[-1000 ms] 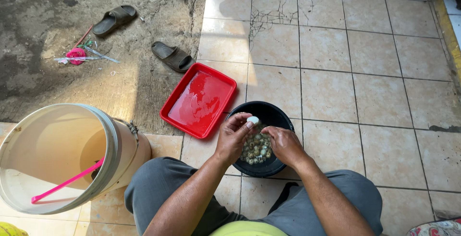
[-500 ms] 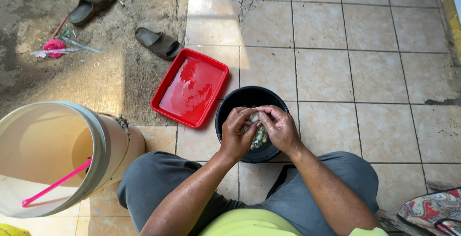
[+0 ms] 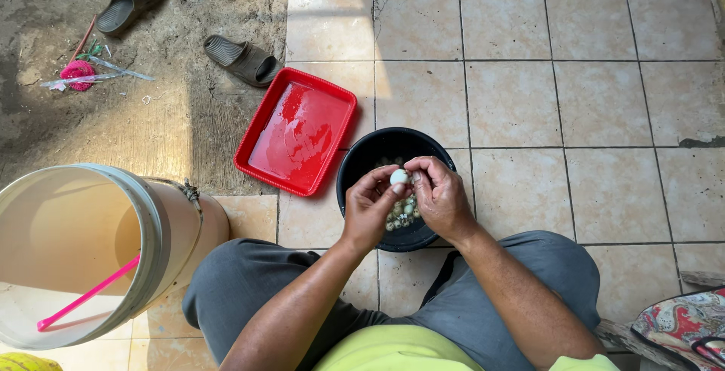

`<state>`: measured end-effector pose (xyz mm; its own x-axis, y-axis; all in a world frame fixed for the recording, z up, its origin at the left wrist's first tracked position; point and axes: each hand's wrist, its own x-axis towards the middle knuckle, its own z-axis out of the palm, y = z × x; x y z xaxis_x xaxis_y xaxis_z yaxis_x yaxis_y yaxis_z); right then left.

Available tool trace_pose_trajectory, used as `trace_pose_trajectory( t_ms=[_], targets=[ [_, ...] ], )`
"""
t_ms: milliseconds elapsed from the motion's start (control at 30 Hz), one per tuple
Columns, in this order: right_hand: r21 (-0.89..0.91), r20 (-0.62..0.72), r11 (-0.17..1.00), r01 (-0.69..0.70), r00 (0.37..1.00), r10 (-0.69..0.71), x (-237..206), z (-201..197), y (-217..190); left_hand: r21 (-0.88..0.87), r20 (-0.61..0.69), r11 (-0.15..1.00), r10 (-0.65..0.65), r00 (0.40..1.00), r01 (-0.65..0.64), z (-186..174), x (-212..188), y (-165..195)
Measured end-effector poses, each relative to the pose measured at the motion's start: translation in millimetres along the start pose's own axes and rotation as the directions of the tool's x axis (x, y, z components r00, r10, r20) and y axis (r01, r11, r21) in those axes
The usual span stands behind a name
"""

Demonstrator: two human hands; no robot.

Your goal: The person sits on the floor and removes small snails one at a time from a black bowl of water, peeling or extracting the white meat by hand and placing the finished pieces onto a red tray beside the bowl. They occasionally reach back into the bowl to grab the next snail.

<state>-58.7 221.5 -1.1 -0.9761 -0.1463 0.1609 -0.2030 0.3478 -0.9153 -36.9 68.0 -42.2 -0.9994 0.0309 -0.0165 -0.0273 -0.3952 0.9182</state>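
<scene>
I sit over a black bowl (image 3: 362, 161) on the tiled floor, with several small pale speckled eggs (image 3: 404, 211) inside it. Both my hands hover just above the bowl. My left hand (image 3: 368, 208) and my right hand (image 3: 439, 196) pinch one small white egg (image 3: 399, 177) between their fingertips. A wet red square tray (image 3: 296, 131) lies touching the bowl's left side.
A large cream bucket (image 3: 98, 246) lies on its side at lower left with a pink stick (image 3: 87, 294) in it. Two dark sandals (image 3: 243, 60) and a pink scrap (image 3: 77, 71) rest on the bare concrete. A patterned cloth bag (image 3: 683, 324) sits at lower right.
The hands dipped into the bowl half a second ago and have come up again holding a small white egg between the fingertips. The view shifted slightly.
</scene>
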Motion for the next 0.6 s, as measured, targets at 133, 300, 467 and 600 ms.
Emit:
trace_pose_trajectory(
  t_ms=[133, 300, 467, 600],
  targets=[
    [0.223, 0.012, 0.963, -0.153, 0.988, 0.154, 5.1, -8.8, 3.3, -0.517, 0.132, 0.813, -0.233, 0.964, 0.267, -13.5, 7.5, -4.3],
    [0.027, 0.066, 0.999, -0.038, 0.997, 0.036, 7.0, -18.1, 9.2, -0.329, 0.101, 0.902, -0.261, 0.96, 0.28, -16.2, 8.1, -5.2],
    [0.169, 0.15, 0.984, -0.053, 0.988, 0.027, 2.4, -9.9, 9.9, -0.111, 0.139, 0.982, -0.14, 0.98, 0.155, -11.3, 4.4, -2.9],
    [0.051, 0.139, 0.995, -0.087, 0.987, 0.079, 2.8, -10.1, 3.6, 0.008, 0.098, 0.997, -0.079, 0.992, 0.079, -7.9, 0.6, -0.2]
  ],
)
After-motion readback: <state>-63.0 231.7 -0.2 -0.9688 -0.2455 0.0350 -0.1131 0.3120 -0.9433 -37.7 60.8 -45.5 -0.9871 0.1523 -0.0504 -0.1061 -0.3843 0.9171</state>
